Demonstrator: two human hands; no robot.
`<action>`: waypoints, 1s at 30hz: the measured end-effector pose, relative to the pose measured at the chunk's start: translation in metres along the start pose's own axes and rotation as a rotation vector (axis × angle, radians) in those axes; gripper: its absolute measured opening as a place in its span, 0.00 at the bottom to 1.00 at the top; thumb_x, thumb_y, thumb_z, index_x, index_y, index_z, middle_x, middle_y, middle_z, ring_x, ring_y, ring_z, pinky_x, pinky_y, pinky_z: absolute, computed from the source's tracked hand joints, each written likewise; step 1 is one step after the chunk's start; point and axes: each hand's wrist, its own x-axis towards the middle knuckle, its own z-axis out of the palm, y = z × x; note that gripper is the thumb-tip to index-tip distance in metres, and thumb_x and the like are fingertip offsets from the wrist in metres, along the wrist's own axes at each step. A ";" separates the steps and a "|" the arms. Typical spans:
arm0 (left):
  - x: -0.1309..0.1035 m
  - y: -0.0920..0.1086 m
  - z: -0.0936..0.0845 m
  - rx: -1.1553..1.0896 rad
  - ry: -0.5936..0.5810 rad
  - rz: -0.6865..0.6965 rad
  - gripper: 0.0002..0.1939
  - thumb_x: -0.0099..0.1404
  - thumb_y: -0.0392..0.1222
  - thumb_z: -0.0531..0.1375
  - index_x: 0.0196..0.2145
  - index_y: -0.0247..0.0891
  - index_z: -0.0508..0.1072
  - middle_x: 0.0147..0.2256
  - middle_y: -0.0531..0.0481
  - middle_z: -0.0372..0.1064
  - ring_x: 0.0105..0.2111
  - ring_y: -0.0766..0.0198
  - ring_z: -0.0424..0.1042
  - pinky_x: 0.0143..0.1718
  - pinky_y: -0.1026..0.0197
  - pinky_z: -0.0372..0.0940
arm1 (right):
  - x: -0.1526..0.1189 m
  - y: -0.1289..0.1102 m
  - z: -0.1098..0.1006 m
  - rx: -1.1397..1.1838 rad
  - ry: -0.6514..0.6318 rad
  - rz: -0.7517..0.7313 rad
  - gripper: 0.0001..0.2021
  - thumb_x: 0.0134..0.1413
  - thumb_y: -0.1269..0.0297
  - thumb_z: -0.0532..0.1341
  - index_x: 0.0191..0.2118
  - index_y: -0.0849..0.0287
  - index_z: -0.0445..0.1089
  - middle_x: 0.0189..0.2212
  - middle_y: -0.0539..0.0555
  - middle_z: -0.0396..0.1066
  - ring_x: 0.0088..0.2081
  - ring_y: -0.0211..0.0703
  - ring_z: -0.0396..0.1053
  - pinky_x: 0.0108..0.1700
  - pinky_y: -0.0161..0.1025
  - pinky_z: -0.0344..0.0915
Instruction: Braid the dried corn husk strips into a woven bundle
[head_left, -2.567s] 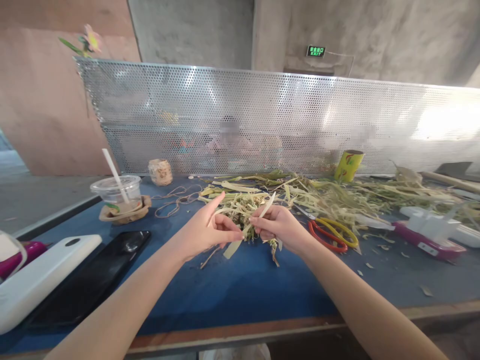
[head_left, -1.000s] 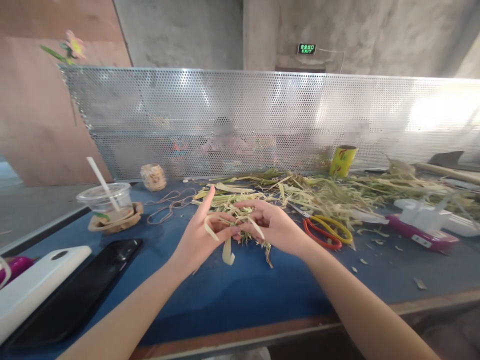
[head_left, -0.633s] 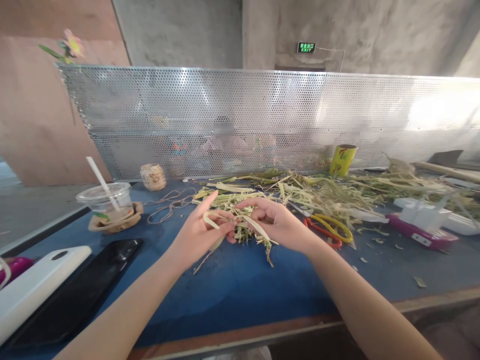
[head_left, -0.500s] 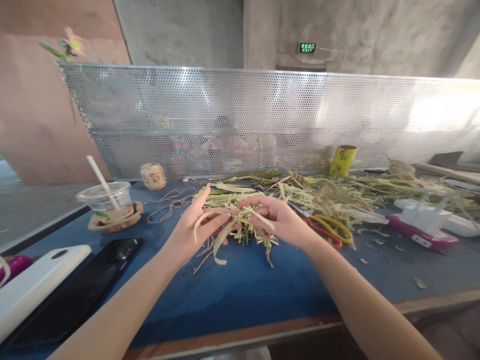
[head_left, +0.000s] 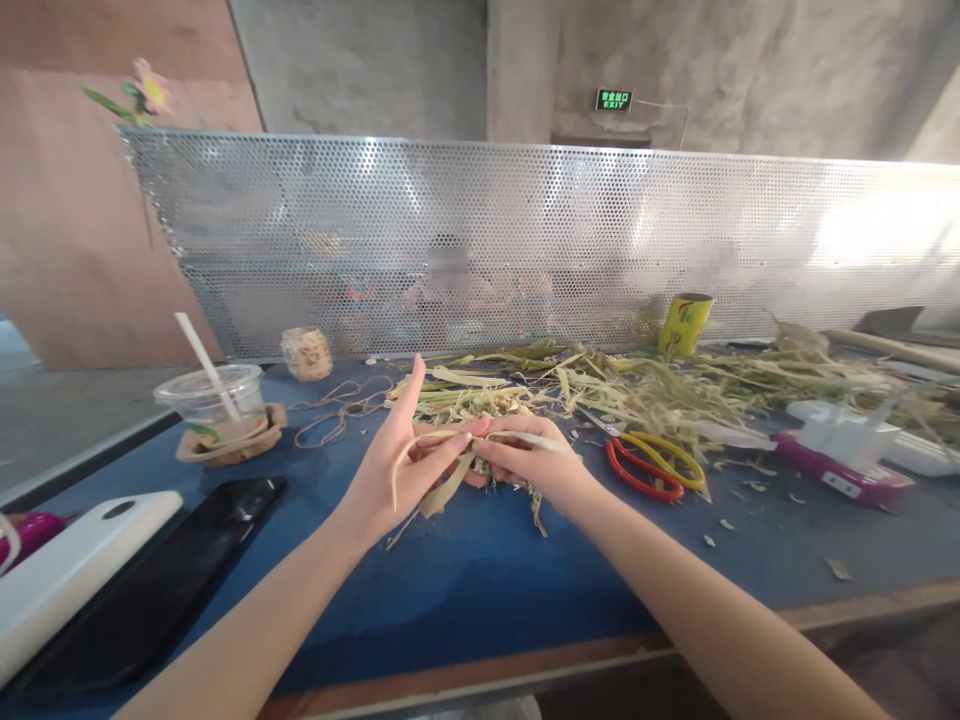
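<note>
**Leaf strip half-looped between both hands**

The left hand [head_left: 390, 475] and right hand [head_left: 525, 462] are each pinching one pale leaf strip [head_left: 442, 470] above the blue worktop [head_left: 480, 580], mid-width. It is looping loosely, unfinished; the leaf pile [head_left: 637, 390] toward the far edge is lying unworked.

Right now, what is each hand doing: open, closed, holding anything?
Left hand: partly open, forefinger raised, a pale leaf strip looped across its fingers.
Right hand: closed, pinching the same strip.
</note>
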 end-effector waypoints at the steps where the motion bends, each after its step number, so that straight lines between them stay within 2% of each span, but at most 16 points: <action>1: 0.000 0.000 0.000 0.002 0.006 0.015 0.52 0.56 0.41 0.62 0.61 0.49 0.25 0.37 0.46 0.76 0.23 0.60 0.74 0.21 0.64 0.68 | -0.001 -0.001 0.001 0.020 0.010 0.003 0.10 0.41 0.61 0.64 0.30 0.61 0.70 0.13 0.43 0.59 0.15 0.28 0.53 0.17 0.29 0.49; 5: -0.002 -0.002 0.002 0.040 0.031 0.059 0.52 0.56 0.42 0.62 0.61 0.50 0.25 0.37 0.45 0.76 0.19 0.62 0.72 0.16 0.65 0.65 | -0.004 -0.004 0.005 0.091 0.019 -0.020 0.08 0.40 0.62 0.63 0.27 0.60 0.67 0.15 0.43 0.58 0.15 0.26 0.51 0.17 0.28 0.49; 10: -0.001 -0.005 0.006 -0.031 0.074 0.056 0.52 0.57 0.42 0.61 0.60 0.54 0.22 0.38 0.45 0.75 0.24 0.58 0.75 0.24 0.60 0.71 | -0.004 0.001 0.005 0.123 -0.042 -0.022 0.12 0.41 0.60 0.64 0.23 0.60 0.60 0.14 0.43 0.59 0.15 0.26 0.52 0.17 0.27 0.48; 12: 0.000 -0.006 0.004 -0.050 0.079 0.031 0.52 0.57 0.42 0.61 0.60 0.55 0.23 0.39 0.45 0.75 0.24 0.58 0.76 0.23 0.61 0.71 | -0.003 0.003 0.004 0.104 -0.052 0.002 0.12 0.41 0.61 0.64 0.24 0.59 0.60 0.14 0.42 0.59 0.14 0.26 0.51 0.16 0.26 0.47; 15: 0.002 -0.006 0.000 -0.085 0.006 -0.064 0.52 0.57 0.41 0.61 0.60 0.53 0.21 0.42 0.42 0.73 0.28 0.58 0.76 0.22 0.64 0.70 | -0.001 0.005 0.003 0.090 -0.047 0.043 0.11 0.41 0.61 0.64 0.25 0.59 0.61 0.14 0.41 0.59 0.14 0.26 0.52 0.16 0.26 0.48; 18: 0.003 -0.004 -0.003 -0.139 -0.090 -0.122 0.58 0.53 0.35 0.64 0.60 0.51 0.20 0.47 0.40 0.70 0.31 0.59 0.76 0.31 0.60 0.71 | 0.001 0.003 0.001 0.134 -0.039 0.061 0.13 0.37 0.60 0.66 0.26 0.60 0.63 0.18 0.45 0.64 0.17 0.29 0.60 0.16 0.26 0.50; 20: 0.002 -0.003 -0.002 -0.145 -0.111 -0.135 0.60 0.50 0.31 0.66 0.60 0.51 0.21 0.48 0.40 0.69 0.31 0.59 0.76 0.34 0.58 0.71 | 0.002 0.002 0.002 0.151 -0.044 0.042 0.14 0.35 0.60 0.67 0.26 0.60 0.64 0.20 0.46 0.66 0.20 0.31 0.64 0.16 0.27 0.52; 25: -0.001 -0.005 0.006 -0.151 -0.042 -0.206 0.65 0.46 0.31 0.68 0.59 0.53 0.18 0.46 0.39 0.71 0.29 0.54 0.76 0.20 0.61 0.70 | 0.000 0.002 0.006 0.178 -0.012 0.052 0.13 0.36 0.58 0.67 0.26 0.61 0.65 0.16 0.44 0.64 0.17 0.30 0.62 0.18 0.29 0.56; 28: -0.002 -0.006 0.008 -0.177 -0.036 -0.247 0.66 0.47 0.31 0.68 0.58 0.56 0.16 0.48 0.38 0.69 0.28 0.54 0.76 0.19 0.61 0.70 | 0.001 0.005 0.005 0.218 0.037 0.084 0.14 0.35 0.58 0.68 0.26 0.62 0.66 0.14 0.42 0.61 0.14 0.27 0.56 0.16 0.28 0.53; 30: -0.003 -0.006 0.007 -0.170 -0.011 -0.229 0.65 0.47 0.30 0.67 0.58 0.59 0.17 0.53 0.38 0.63 0.27 0.56 0.76 0.19 0.61 0.70 | 0.002 0.005 0.002 0.228 0.022 0.117 0.15 0.36 0.57 0.67 0.25 0.62 0.66 0.12 0.42 0.59 0.12 0.25 0.51 0.16 0.28 0.49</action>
